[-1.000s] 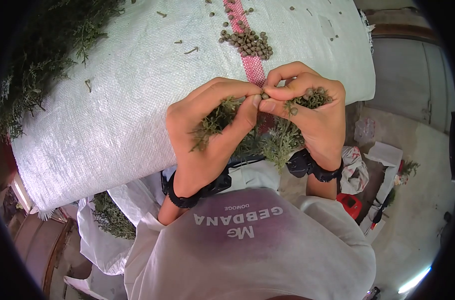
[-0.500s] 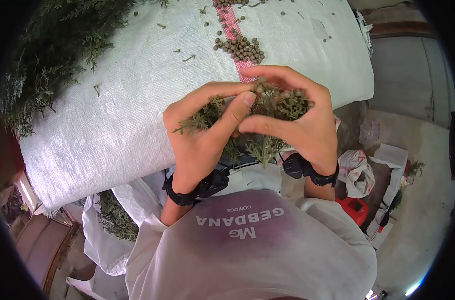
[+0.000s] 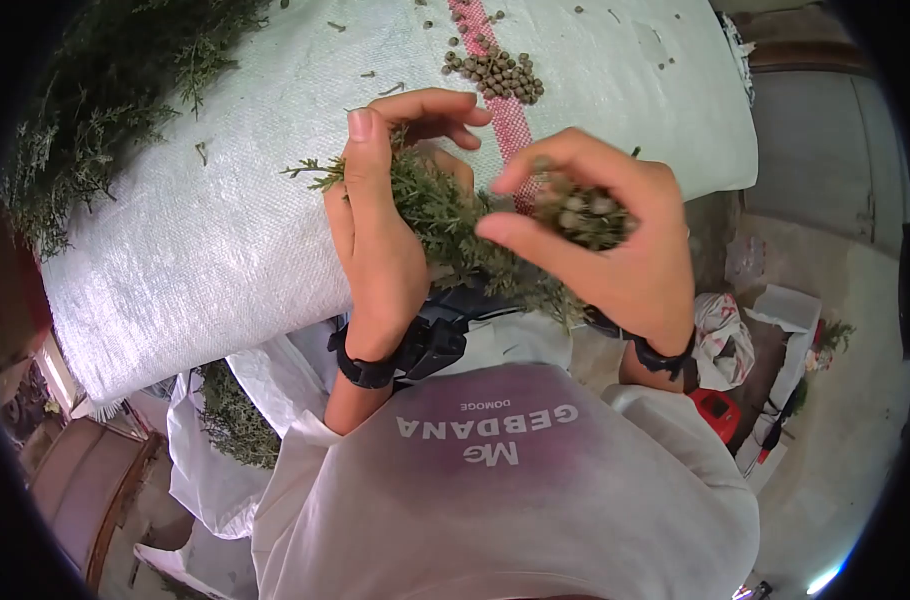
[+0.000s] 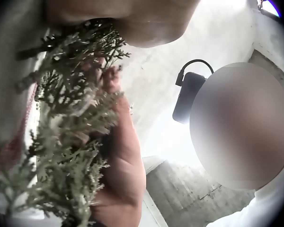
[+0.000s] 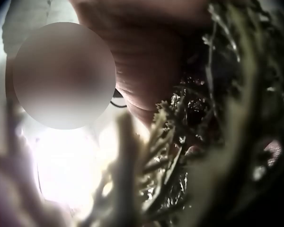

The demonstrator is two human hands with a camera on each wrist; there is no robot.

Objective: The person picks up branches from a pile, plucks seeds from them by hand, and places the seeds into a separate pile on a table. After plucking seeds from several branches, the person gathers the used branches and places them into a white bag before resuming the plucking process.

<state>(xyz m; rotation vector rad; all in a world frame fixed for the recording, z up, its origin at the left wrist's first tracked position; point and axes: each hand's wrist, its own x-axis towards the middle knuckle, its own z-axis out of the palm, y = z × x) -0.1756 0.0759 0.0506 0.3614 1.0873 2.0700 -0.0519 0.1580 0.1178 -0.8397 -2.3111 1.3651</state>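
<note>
In the head view my left hand [image 3: 380,230] is turned with its thumb up and fingers curved round a green evergreen sprig [image 3: 435,205]. Its leafy tips stick out past the thumb. My right hand [image 3: 635,240], blurred, holds a bunch of small round cones [image 3: 587,212] with greenery in its curled fingers, thumb and forefinger apart at the tips. The two hands are a short way apart. Feathery leaves [image 4: 71,161] fill the left side of the left wrist view. Close up in the right wrist view, blurred stems [image 5: 175,156] hide most of the right palm.
Under the hands lies a big white woven sack [image 3: 225,250] with a pink stripe. A pile of loose round cones [image 3: 497,75] sits on it beyond the hands. Dark evergreen branches [image 3: 85,130] cover its far left. A white plastic bag [image 3: 210,480] with greenery is below left.
The hands, earlier fingertip to fingertip at a cone, have drawn apart. My left hand has turned thumb up with the sprig; the right has shifted slightly right, keeping its bunch.
</note>
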